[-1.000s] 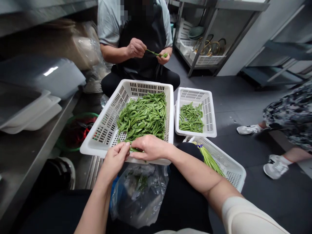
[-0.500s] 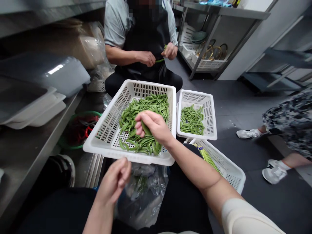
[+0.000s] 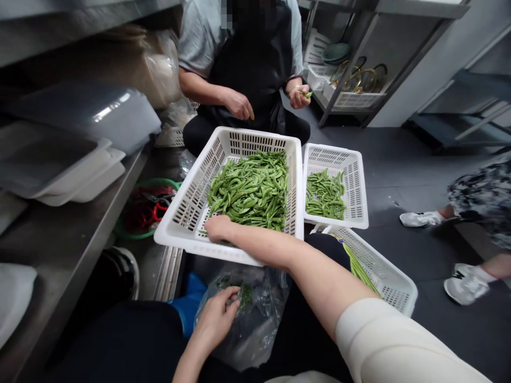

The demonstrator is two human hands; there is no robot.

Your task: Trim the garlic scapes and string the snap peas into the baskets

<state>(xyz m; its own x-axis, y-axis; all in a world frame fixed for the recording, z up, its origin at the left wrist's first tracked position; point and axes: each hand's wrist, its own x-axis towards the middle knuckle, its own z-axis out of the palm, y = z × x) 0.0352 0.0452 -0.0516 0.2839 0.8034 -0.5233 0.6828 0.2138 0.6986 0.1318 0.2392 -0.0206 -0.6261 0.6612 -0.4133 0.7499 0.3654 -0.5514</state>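
Note:
My right hand (image 3: 219, 227) reaches into the near left corner of a large white basket (image 3: 170, 234), at the edge of a heap of green pea pods (image 3: 251, 186). Its fingers are hidden behind the back of the hand. My left hand (image 3: 219, 314) is below the basket, over a clear plastic bag (image 3: 255, 335) with green scraps in it. The left fingers are bent and slightly apart, with nothing visible held between them.
A smaller white basket (image 3: 357, 186) of pods and another with green stalks (image 3: 359, 271) lie right. Opposite sits a person in a black apron (image 3: 247, 69). A green basket (image 3: 138, 234) with scissors and a steel table (image 3: 91, 234) are left. Another person's shoes (image 3: 423, 218) are far right.
My right hand has moved from above the pods to the basket's near left corner. My left hand has moved down over the bag and opened. The person opposite has moved their hands apart.

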